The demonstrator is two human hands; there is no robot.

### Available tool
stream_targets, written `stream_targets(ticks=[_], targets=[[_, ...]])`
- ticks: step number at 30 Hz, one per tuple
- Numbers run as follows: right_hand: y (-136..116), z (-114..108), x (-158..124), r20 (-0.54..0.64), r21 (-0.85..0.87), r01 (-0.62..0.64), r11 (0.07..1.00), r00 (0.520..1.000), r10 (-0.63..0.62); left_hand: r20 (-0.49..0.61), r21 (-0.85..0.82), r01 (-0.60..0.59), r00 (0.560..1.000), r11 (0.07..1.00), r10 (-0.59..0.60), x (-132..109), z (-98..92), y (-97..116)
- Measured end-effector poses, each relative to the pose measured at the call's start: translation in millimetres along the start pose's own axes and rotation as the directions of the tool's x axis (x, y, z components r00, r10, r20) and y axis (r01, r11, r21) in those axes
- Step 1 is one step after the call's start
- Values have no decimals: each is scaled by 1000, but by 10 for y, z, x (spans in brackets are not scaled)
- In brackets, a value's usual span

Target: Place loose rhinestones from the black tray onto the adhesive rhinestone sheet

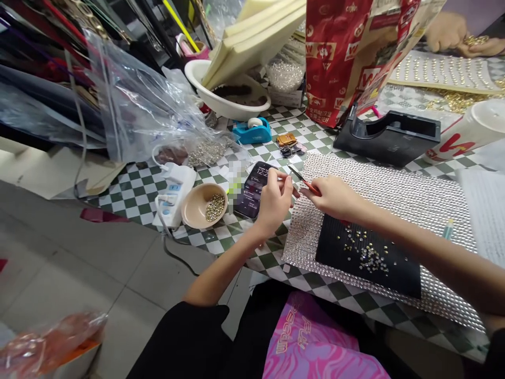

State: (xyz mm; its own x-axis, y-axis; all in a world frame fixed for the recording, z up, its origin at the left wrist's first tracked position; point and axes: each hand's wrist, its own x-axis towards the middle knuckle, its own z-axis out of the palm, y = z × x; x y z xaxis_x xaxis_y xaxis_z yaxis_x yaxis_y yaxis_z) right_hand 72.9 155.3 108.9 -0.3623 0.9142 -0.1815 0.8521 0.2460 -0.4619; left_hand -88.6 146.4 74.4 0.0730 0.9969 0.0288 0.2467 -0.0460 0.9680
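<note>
Above the rhinestone-covered mat (394, 179), my right hand (331, 197) is closed round the red handles of small pliers (310, 184), whose dark jaws point up and left. My left hand (275, 199) is just left of the jaws, with thumb and fingers pinched together. Whatever lies in that pinch is too small to make out. Beneath the left hand a phone (251, 197) lies with its screen lit. On the mat a black ridged pad (335, 245) carries many loose gold and clear stones (371, 258). Left of the phone stands a beige bowl (192, 206) with gold and clear stones inside.
A white power strip (177, 192) with cables sits by the table's left edge. Behind are a blue tape dispenser (252, 131), a white basin (224, 108), a red paper bag (335, 63), a black tape dispenser (394, 139) and a cup (465, 131). Another person's hands (447, 34) are at far right.
</note>
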Motion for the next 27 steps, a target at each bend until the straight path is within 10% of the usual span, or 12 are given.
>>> stream_targets(ticks=[6, 13, 21, 27], targets=[[-3, -153, 173, 13, 27, -94, 995, 995, 94, 5, -43, 28, 1000, 999, -28, 18, -78, -64], [277, -274, 852, -390, -200, -139, 970, 919, 52, 62, -90, -13, 998, 996, 19, 30, -156, -111], [630, -32, 1774, -306, -342, -65, 938, 951, -46, 114, -37, -97, 988, 995, 101, -17, -220, -79], [642, -63, 1858, -320, -229, 90, 969, 933, -162, 81, -32, -244, 966, 969, 246, -30, -226, -2]])
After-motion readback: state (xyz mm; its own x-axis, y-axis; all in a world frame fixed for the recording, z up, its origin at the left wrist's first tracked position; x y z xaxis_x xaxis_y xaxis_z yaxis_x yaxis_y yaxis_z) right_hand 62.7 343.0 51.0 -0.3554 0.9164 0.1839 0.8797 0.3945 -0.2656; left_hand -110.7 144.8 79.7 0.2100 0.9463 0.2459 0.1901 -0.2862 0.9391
